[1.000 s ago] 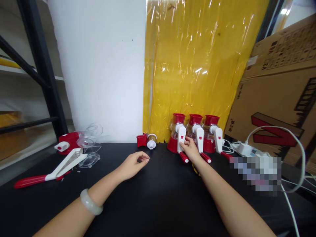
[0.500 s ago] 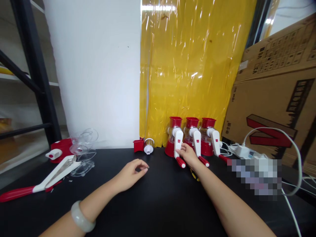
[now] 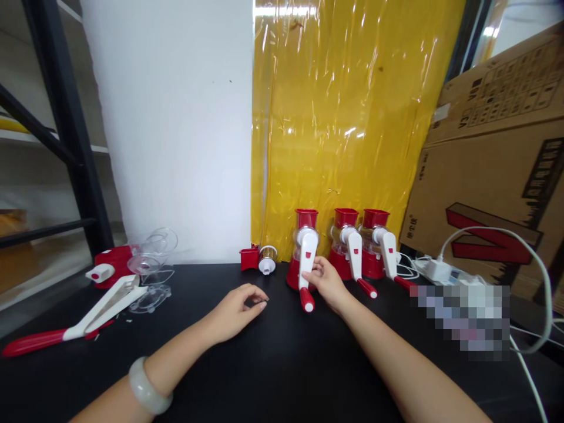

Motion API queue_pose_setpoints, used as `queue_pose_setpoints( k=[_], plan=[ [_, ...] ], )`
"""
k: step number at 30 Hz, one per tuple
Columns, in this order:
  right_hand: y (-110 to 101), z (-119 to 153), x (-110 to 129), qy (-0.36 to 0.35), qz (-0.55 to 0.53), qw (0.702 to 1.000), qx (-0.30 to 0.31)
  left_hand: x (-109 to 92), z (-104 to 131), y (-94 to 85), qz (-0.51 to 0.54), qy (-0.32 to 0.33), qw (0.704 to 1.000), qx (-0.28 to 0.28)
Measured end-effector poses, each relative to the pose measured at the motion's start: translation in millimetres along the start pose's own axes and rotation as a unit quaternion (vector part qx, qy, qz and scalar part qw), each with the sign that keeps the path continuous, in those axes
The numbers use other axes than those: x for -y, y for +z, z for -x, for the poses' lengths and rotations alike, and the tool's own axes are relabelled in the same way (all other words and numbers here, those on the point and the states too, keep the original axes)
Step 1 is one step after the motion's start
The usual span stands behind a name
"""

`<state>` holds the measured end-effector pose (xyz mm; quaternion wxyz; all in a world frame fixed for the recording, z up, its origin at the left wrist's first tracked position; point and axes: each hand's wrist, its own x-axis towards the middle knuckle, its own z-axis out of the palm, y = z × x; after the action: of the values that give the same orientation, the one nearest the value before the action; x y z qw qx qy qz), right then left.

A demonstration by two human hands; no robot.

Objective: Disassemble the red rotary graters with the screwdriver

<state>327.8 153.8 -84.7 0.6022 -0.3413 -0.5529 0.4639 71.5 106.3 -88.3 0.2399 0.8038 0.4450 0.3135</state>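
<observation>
My right hand holds the lower side of a red and white rotary grater, beside its white crank arm, with the thumb on the arm's edge. This grater stands upright on the black table, apart from two matching rotary graters to its right. My left hand rests low over the table with curled fingers and thumb apart, holding nothing. Beyond it lie a red hopper piece and a metal grating drum with a white end.
On the left lie a red grater base, clear plastic parts and a white crank with a red handle. At right are white cables, a white plug and a large cardboard box. A yellow curtain hangs behind.
My right hand has shifted the leftmost rotary grater left and slightly toward me, widening the gap to the other two. The left hand has barely moved.
</observation>
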Motion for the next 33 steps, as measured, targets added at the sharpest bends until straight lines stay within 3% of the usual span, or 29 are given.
queue_pose_setpoints(
  k=[9, 16, 23, 28, 33],
  plan=[
    [35, 21, -7, -0.046, -0.034, 0.997, 0.047, -7, 1, 2.5, 0.040, -0.029, 0.999, -0.012],
    [52, 38, 1, -0.073, -0.034, 0.995, 0.058, -10, 3, 3.6, 0.086, -0.030, 0.996, 0.007],
    [65, 53, 3, -0.024, -0.030, 0.996, 0.084, -23, 7, 0.5, 0.085, 0.030, 0.994, 0.059],
    [69, 63, -6, 0.041, -0.019, 0.988, 0.149, -21, 6, 5.1, 0.103, 0.039, 0.992, 0.060],
    [67, 68, -11, -0.004, 0.037, 0.982, 0.187, -21, 6, 4.1, 0.125, 0.058, 0.988, 0.076]
  ],
)
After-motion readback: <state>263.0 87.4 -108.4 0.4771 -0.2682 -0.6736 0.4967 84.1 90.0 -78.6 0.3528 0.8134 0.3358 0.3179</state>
